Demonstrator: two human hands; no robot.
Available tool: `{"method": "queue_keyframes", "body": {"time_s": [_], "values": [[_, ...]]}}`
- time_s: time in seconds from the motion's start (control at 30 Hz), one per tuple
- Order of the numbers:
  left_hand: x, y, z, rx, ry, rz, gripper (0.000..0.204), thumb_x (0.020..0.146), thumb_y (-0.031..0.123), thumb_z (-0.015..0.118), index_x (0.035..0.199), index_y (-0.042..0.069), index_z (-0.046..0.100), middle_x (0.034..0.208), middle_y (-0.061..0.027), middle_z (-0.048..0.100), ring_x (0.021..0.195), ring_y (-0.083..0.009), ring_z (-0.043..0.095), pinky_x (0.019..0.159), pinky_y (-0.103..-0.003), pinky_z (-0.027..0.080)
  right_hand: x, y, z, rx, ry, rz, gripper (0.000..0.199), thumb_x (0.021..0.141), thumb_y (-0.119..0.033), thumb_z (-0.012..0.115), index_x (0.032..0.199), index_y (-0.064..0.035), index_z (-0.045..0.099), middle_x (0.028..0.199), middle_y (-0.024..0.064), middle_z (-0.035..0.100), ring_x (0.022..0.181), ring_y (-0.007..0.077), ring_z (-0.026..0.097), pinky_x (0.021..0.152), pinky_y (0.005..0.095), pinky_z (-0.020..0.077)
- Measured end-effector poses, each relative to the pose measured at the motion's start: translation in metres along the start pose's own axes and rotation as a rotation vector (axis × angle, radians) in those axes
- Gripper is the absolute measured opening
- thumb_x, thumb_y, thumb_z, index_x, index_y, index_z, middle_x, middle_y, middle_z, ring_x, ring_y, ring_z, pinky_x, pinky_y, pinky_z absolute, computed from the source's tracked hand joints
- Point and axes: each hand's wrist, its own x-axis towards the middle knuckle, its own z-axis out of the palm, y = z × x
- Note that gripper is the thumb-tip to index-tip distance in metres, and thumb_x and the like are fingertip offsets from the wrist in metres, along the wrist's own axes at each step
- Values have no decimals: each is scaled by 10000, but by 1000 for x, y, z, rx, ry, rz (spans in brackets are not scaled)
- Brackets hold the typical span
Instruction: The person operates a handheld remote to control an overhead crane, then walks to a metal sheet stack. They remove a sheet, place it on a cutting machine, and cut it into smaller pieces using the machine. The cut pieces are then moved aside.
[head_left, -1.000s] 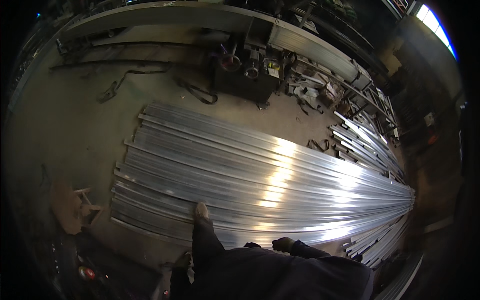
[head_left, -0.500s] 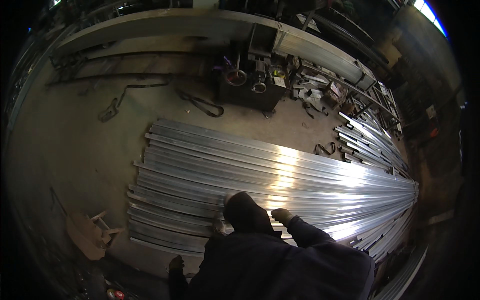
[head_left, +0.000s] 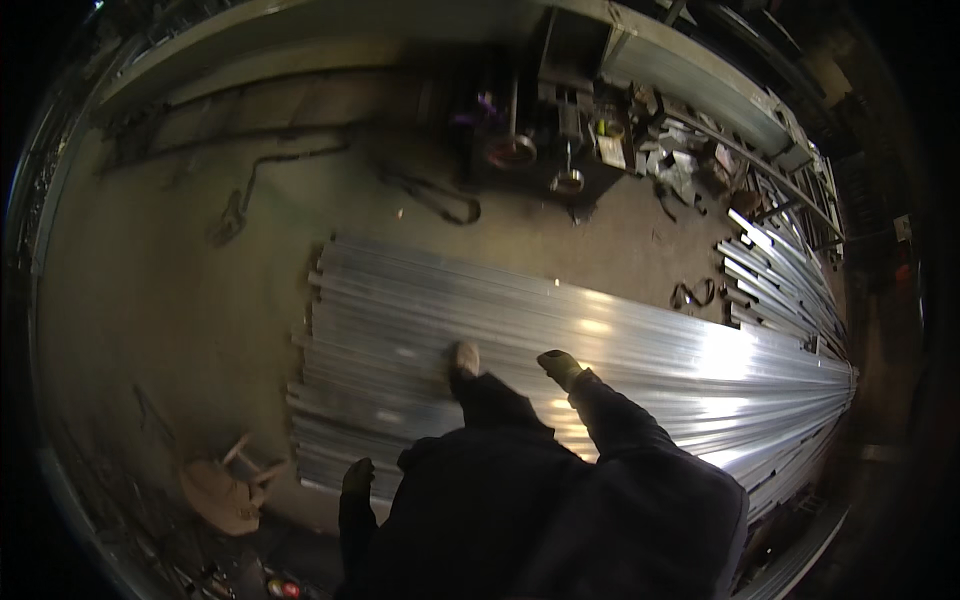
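Observation:
Long silvery metal profiles (head_left: 400, 300) lie side by side on the floor, their left ends uneven. My right hand (head_left: 560, 368), in a dark glove, hangs above them with its fingers curled in and nothing visible in them. Lower left, my left hand (head_left: 358, 475) is a dark, compact shape by the near left part of the profiles, its fingers seemingly closed. I see nothing held there. Between the hands, my shoe (head_left: 466, 358) is over the profiles, apparently on top of them.
A dark machine with handwheels (head_left: 512, 152) stands at the far side. Straps (head_left: 440, 200) lie on the floor in front of it. More metal profiles (head_left: 770, 260) are piled at right, near scrap pieces (head_left: 675, 165). A small wooden stool (head_left: 225, 490) sits lower left.
My foot has come forward over the profiles. My right hand has moved forward and my left hand is slightly higher. The view has shifted, sliding the machine and stool to the right.

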Motion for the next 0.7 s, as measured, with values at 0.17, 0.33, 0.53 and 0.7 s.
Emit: {"method": "queue_keyframes", "body": {"time_s": [0.17, 0.33, 0.53, 0.7], "values": [[22, 98, 9, -47, -8, 197, 604, 950, 478, 715, 1361, 53, 592, 1150, -63, 670, 931, -191, 612, 754, -375, 472, 155, -124, -116, 244, 101, 84, 368, 978, -319, 650, 1171, -10, 701, 1152, 171, 736, 1085, 291, 698, 948, 405, 543], [65, 150, 0, -46, -51, -110, 527, 989, 450, 647, 1361, 80, 598, 1134, -49, 679, 875, -196, 616, 708, -383, 472, 281, -210, -198, 510, 267, 60, 626, 978, -351, 671, 1472, 8, 532, 1456, 198, 600, 1337, 289, 576, 1094, 377, 466], [179, 244, -7, 209, -283, -205, 523, 1005, 429, 617, 1405, 91, 595, 1201, -85, 691, 870, -225, 630, 688, -422, 481, 354, -251, -258, 303, 441, 93, 700, 965, -338, 712, 1529, -4, 470, 1525, 210, 527, 1405, 295, 513, 1122, 384, 444], [240, 422, -20, 174, -68, 77, 482, 937, 436, 688, 1251, 70, 696, 1076, -64, 710, 860, -211, 629, 769, -370, 490, 434, -256, -290, 372, 327, 127, 551, 988, -232, 642, 1484, -27, 521, 1393, 182, 635, 1226, 244, 632, 1032, 339, 482]]}}
